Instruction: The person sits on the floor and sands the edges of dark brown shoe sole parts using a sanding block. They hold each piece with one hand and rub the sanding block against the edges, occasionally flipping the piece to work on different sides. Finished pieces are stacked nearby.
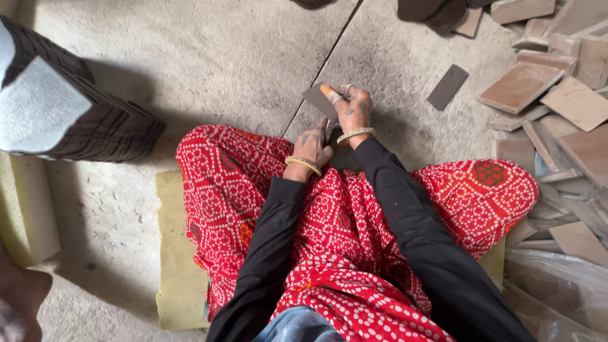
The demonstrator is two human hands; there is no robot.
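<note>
The right hand [352, 109] is closed over the near end of a dark grey tile piece [318, 99], thumb taped and laid across its top, pinning it to the concrete floor [209, 57]. The left hand [313, 147] sits just behind it, fingers curled around a thin dark tool [329, 130]; what kind cannot be told. The piece lies flat beside the floor joint, its long axis slanting from the hands up and to the left. A second dark tile strip [447, 87] lies apart to the right, tilted the other way. Further right spreads a heap of brown tiles [557, 95]; on the left stands a stack of dark tiles [95, 126]. Red patterned cloth [253, 183] covers the knees, over a yellow foam mat [174, 253].
</note>
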